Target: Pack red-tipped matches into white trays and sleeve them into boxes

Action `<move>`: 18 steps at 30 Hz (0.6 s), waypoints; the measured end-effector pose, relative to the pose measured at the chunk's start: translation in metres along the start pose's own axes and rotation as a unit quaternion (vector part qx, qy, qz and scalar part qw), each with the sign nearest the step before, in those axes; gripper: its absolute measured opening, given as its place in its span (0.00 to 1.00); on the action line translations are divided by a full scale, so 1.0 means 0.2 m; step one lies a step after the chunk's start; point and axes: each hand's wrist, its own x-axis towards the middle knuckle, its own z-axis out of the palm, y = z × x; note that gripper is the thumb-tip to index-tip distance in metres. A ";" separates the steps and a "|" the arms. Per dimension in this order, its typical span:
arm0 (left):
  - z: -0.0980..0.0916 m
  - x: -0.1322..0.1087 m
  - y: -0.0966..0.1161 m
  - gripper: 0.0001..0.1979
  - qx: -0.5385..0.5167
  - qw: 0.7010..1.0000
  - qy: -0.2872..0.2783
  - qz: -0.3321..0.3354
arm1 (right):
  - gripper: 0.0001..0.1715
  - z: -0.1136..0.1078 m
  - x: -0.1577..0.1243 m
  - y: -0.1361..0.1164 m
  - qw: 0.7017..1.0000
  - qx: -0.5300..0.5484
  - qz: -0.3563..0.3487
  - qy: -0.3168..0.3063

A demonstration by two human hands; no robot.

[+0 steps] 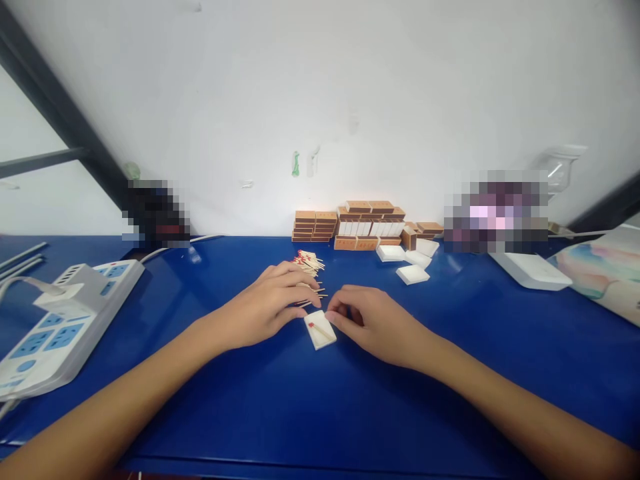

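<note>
A small white matchbox tray (318, 341) lies on the blue table between my hands, with a few red-tipped matches (321, 330) inside it. My left hand (275, 300) has its fingers spread over a pile of loose matches (311, 263), partly hiding them; its thumb tip is at the tray's upper left corner. On the other side, my right hand (373, 323) is curled, with thumb and forefinger pinched at the tray's upper right edge. Whether anything else is between those fingertips is hidden.
Stacked brown matchboxes (356, 243) stand against the wall. Several white trays (413, 274) lie in front of them. A power strip (75, 327) with a plugged-in adapter occupies the left. On the right are a white container (537, 272) and a colourful sheet (600, 267).
</note>
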 end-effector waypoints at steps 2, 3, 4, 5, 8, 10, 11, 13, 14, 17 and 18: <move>-0.02 -0.01 0.00 0.16 -0.023 0.999 -0.023 -0.021 | 0.08 -0.01 -0.01 -0.01 1.000 -0.003 -0.015 0.019; -0.02 -0.02 0.01 0.19 -0.033 0.999 -0.033 -0.028 | 0.07 -0.01 -0.01 -0.02 0.999 -0.002 -0.028 0.023; -0.02 -0.02 0.02 0.21 -0.042 0.998 -0.040 -0.032 | 0.06 -0.02 -0.02 -0.03 0.999 -0.001 -0.041 0.020; -0.02 -0.02 0.03 0.23 -0.049 0.997 -0.043 -0.033 | 0.06 -0.02 -0.03 -0.04 0.998 -0.003 -0.054 0.011; 0.01 -0.02 0.07 0.24 -0.061 0.997 -0.040 -0.028 | 0.06 -0.02 -0.05 -0.07 0.997 -0.031 -0.066 -0.021; 0.03 -0.02 0.08 0.20 -0.065 0.997 -0.034 -0.022 | 0.07 -0.01 -0.06 -0.08 0.996 -0.053 -0.058 -0.033; 0.04 -0.02 0.09 0.18 -0.067 0.997 -0.030 -0.020 | 0.07 0.00 -0.06 -0.08 0.996 -0.061 -0.054 -0.036; 0.05 -0.01 0.09 0.15 -0.066 0.997 -0.019 -0.019 | 0.09 0.00 -0.06 -0.09 0.995 -0.076 -0.048 -0.045; 0.06 -0.01 0.09 0.15 -0.061 0.998 -0.014 -0.020 | 0.11 0.00 -0.07 -0.09 0.994 -0.085 -0.045 -0.051; 0.07 -0.02 0.10 0.19 -0.038 0.999 -0.002 -0.015 | 0.16 0.00 -0.08 -0.08 0.989 -0.123 -0.043 -0.067; 0.07 -0.02 0.09 0.20 -0.031 0.999 0.000 -0.013 | 0.16 0.00 -0.08 -0.08 0.987 -0.136 -0.044 -0.068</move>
